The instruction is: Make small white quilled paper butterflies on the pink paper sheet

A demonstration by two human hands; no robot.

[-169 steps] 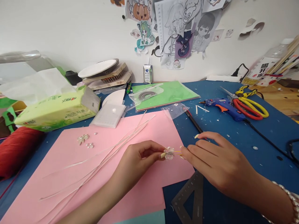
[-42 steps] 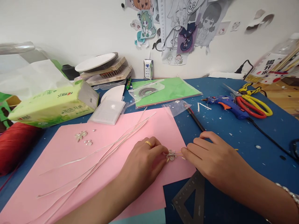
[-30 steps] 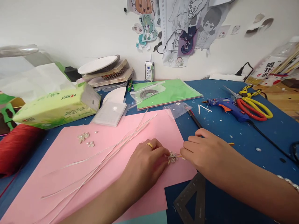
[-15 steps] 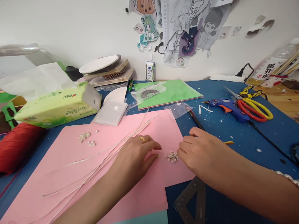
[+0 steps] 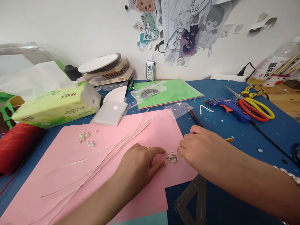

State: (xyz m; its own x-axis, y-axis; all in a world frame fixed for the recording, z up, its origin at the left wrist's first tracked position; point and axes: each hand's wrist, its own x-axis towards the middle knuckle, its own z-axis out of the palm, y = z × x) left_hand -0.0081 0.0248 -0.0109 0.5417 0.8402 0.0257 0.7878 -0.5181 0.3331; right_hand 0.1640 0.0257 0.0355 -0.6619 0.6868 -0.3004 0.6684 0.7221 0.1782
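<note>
both hands are held over the right part of the pink paper [image 5: 145,198]: the left hand [image 5: 138,165] is parted at thumb and forefinger, with nothing gripped; in the folded fingers of the right hand [image 5: 199,143], a slim yellow tool [image 5: 229,140], perhaps tweezers, appears to be pinched. on the paper's right part, between the two hands, the coiled white ornament [image 5: 172,157] is laid. its placing or adjustment seems to be the step in hand; next, a light steadying pinch by the left hand would be called for, lest the coils be crushed. most of the tool is hidden by the right hand, and whether the ornament is gripped by its tip cannot be made out.
</note>
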